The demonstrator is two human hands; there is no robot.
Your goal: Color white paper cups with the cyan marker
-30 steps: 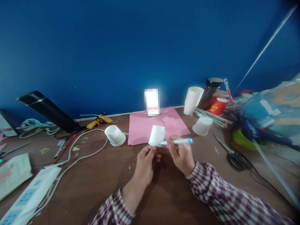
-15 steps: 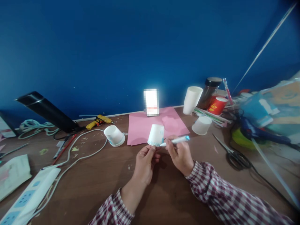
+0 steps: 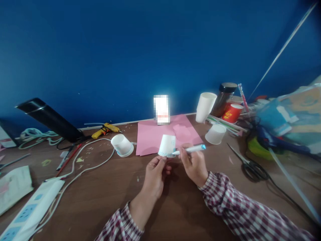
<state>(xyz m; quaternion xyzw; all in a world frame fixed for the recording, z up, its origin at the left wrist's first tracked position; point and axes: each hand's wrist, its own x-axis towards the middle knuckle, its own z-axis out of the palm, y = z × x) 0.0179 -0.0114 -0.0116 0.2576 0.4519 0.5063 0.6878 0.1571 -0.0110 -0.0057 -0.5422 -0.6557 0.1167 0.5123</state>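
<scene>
My left hand (image 3: 155,174) pinches the rim of an upside-down white paper cup (image 3: 167,144) between thumb and fingers. Blue marks run around the cup near its rim and up its right side. In my right hand (image 3: 194,164) is a white marker with a blue end (image 3: 192,149), held like a pen, its tip at the lower right of the cup; whether it touches cannot be made out. A pink sheet of paper (image 3: 147,137) lies behind the cup. To the left stands another white paper cup (image 3: 122,145), with some blue on it.
Scissors (image 3: 250,167), a white cup (image 3: 216,134) and stacked cups (image 3: 206,107) are on the right. A red cup (image 3: 232,113) stands behind. On the left are a power strip (image 3: 32,207), a white cable (image 3: 75,177), a yellow glue gun (image 3: 106,130) and a black cylinder (image 3: 52,117).
The marker and my right hand have shifted slightly right and its tip a little up. The cup has tilted slightly in my left hand, which otherwise stays put.
</scene>
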